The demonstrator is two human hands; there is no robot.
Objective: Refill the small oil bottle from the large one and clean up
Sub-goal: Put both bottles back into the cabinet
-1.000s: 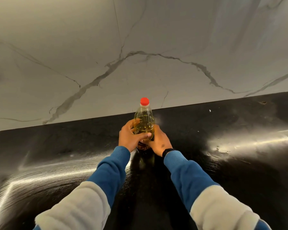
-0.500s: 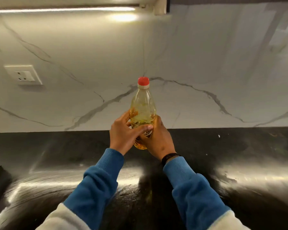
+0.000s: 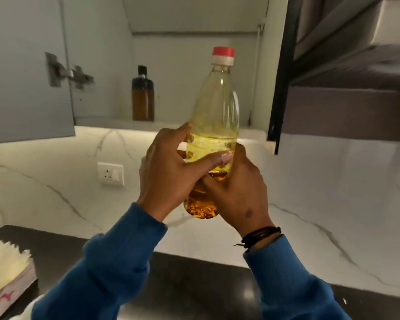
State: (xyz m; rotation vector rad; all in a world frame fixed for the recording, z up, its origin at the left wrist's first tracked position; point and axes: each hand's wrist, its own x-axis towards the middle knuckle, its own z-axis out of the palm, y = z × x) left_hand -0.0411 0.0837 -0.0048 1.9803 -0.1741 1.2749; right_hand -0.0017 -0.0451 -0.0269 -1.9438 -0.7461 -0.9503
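Two hands, left and right, gripping unlabelled red-capped oil bottle, amber bottle on open cabinet shelf behind, tissues at left.

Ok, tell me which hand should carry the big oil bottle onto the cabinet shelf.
Probably the left hand: it wraps the large oil bottle higher up, on the side of the open shelf, while the right hand cups the base.

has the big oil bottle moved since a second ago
Yes. The big oil bottle stood on the black counter then; now both hands hold it lifted clear, raised toward the open cabinet shelf.
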